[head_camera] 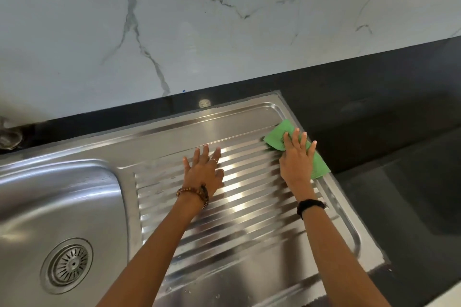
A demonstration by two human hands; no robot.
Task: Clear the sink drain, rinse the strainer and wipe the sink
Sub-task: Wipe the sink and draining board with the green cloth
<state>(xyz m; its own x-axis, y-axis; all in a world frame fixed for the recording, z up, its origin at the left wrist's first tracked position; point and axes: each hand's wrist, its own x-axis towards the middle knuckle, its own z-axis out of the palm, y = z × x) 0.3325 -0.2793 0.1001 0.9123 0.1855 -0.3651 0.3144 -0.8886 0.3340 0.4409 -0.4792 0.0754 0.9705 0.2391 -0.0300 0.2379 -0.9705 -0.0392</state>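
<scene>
Bright green cloth against silver steel. Drainboard is ribbed, light/dark stripes running across w/ white glare. Basin plain silver-grey; strainer same steel, radial slot pattern. Countertop glossy black. Wall white marble w/ grey veins, a few dark specks. Brown beaded bracelet on left wrist, black band on right, prob. fabric, too blurred to say.
</scene>
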